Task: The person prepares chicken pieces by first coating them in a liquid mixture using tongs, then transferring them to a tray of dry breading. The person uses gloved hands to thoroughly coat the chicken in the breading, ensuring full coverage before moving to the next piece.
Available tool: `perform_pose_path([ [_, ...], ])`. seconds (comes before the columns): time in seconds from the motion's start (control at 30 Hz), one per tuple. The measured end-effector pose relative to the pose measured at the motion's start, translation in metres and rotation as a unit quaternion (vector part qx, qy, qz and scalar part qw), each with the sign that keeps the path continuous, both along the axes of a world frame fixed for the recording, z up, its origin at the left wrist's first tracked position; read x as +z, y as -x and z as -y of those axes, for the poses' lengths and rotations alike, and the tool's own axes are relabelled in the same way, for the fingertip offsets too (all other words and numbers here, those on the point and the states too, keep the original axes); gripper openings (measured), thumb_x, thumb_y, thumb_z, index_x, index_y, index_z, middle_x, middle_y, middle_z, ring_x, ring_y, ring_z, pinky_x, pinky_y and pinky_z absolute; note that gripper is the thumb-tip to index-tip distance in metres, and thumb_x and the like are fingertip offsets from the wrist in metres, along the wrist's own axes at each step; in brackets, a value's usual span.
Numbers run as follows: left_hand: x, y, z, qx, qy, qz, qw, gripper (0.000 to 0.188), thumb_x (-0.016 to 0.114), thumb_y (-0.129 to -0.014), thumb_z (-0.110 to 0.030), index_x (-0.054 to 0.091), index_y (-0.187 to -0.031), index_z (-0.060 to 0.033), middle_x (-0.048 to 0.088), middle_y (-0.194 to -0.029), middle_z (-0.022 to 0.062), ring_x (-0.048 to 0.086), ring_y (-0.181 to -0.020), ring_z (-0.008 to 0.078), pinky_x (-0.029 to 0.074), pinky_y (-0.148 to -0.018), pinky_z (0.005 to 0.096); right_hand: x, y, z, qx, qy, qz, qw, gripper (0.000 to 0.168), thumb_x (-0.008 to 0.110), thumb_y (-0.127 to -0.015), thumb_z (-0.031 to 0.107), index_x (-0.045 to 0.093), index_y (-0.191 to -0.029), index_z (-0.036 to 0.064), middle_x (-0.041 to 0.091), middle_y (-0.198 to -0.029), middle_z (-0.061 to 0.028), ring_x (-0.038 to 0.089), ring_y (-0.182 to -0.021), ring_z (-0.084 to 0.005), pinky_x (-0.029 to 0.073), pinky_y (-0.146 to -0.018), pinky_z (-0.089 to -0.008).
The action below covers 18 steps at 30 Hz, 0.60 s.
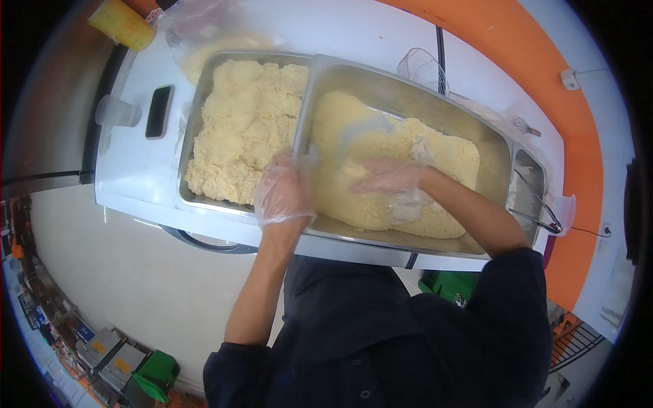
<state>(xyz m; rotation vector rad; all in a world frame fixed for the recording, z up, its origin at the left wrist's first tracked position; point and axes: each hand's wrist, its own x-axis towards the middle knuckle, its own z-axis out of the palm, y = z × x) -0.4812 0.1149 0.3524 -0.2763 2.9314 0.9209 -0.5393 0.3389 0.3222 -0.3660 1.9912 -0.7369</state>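
My left hand (285, 191), in a clear plastic glove, rests at the near part of the divider between two steel pans; its fingers are bent, and whether they grip the rim is hidden. My right hand (390, 175), gloved too and blurred, is low over the yellow breading crumbs (331, 115) in the large steel pan (459, 115). A pale crumb-coated lump (353, 169) lies at its fingertips; a hold on it is not clear. Whitish pieces (405, 208) lie partly in the crumbs beside the wrist. Crumb-coated pieces (245, 122) fill the left steel pan (193, 127).
A smartphone (159, 112) and a clear plastic cup (118, 111) are at the left. A wire strainer basket (422, 69) and a whisk (525, 126) lie beyond the pans. Tongs (541, 204) rest across the small steel pan (528, 171) at right.
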Motion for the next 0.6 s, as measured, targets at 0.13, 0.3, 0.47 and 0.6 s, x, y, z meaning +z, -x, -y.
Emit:
perform_pose_path([
  [0.13, -0.005, 0.002, 0.004, -0.016, 0.005, 0.018, 1.000, 0.035, 0.053, -0.100, -0.030, 0.061, -0.122, -0.0036, 0.066, -0.108, 0.0221, 0.064, -0.097, 0.0412, 0.050, -0.083, 0.0491, -0.018, 0.014, -0.028, 0.031, 0.047, -0.069, 0.996, 0.076, 0.070, -0.084, 0.050, 0.052, -0.137, -0.001, 0.053, -0.138, -0.0271, 0.053, -0.125, -0.0400, 0.040, -0.108, -0.0442],
  [0.3, -0.014, -0.001, 0.006, 0.000, 0.010, 0.006, 1.000, 0.034, 0.052, -0.101, -0.031, 0.061, -0.121, -0.0050, 0.066, -0.107, 0.0220, 0.064, -0.099, 0.0415, 0.050, -0.084, 0.0493, -0.003, 0.015, 0.001, 0.134, -0.081, -0.093, 0.983, 0.083, 0.074, -0.082, 0.046, 0.044, -0.142, -0.003, 0.049, -0.140, -0.0294, 0.050, -0.128, -0.0397, 0.040, -0.109, -0.0441],
  [0.47, -0.005, 0.002, 0.006, -0.005, 0.013, 0.062, 0.998, 0.037, 0.050, -0.102, -0.033, 0.060, -0.122, -0.0043, 0.066, -0.108, 0.0227, 0.064, -0.100, 0.0414, 0.050, -0.085, 0.0492, -0.039, 0.027, -0.001, 0.184, -0.082, -0.030, 0.979, 0.093, 0.082, -0.074, 0.041, 0.041, -0.146, -0.001, 0.050, -0.141, -0.0273, 0.050, -0.130, -0.0373, 0.040, -0.110, -0.0418],
  [0.6, -0.018, 0.001, 0.008, -0.026, -0.003, 0.026, 0.999, 0.034, 0.050, -0.102, -0.030, 0.060, -0.121, -0.0040, 0.066, -0.108, 0.0233, 0.064, -0.100, 0.0417, 0.050, -0.084, 0.0499, -0.056, 0.039, 0.002, 0.222, -0.085, 0.004, 0.971, 0.096, 0.085, -0.070, 0.039, 0.041, -0.146, 0.000, 0.051, -0.141, -0.0258, 0.050, -0.131, -0.0361, 0.041, -0.109, -0.0406],
])
